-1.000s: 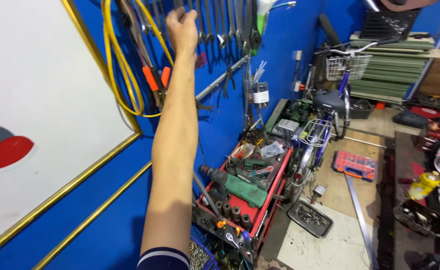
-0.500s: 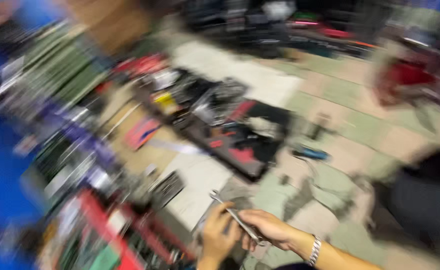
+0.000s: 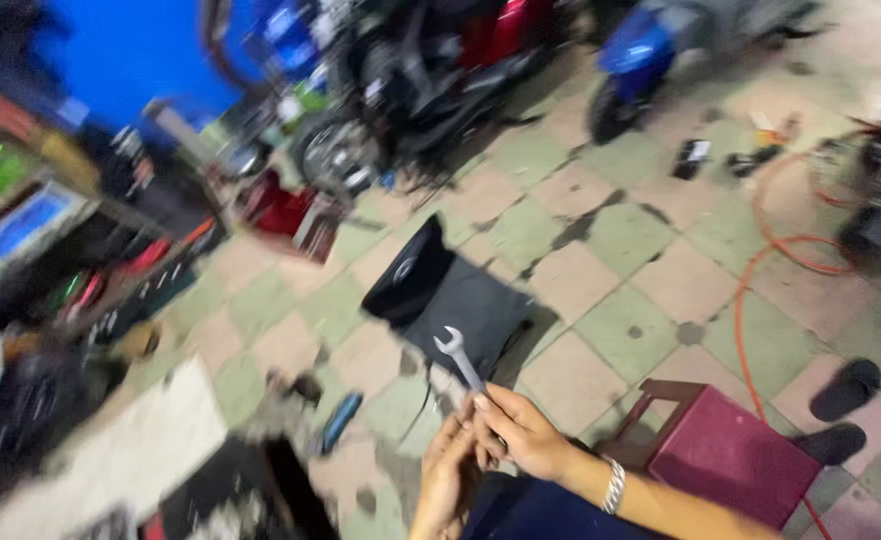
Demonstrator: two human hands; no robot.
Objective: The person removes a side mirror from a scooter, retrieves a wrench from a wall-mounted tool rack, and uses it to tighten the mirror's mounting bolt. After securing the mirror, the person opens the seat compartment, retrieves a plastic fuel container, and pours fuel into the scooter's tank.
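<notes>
A silver open-ended wrench (image 3: 459, 358) juts up and away from the right hand (image 3: 521, 432), whose fingers are clamped around its lower shaft, the left hand (image 3: 448, 470) touching alongside, above a black cloth (image 3: 471, 310) on the tiled floor (image 3: 641, 330) beyond.

Two bare hands are seen at the lower middle of the view, just left of the dark red stool (image 3: 736, 450). No gloves and no rings can be made out on the left hand (image 3: 448, 470) or the right hand (image 3: 521, 432). A silver-coloured link bracelet (image 3: 614, 485) is worn on the right wrist, nearest the stool. The right forearm is uncovered, with no sleeve seen. Dark blue clothing (image 3: 536, 512) is visible below the hands, left of the stool.
</notes>
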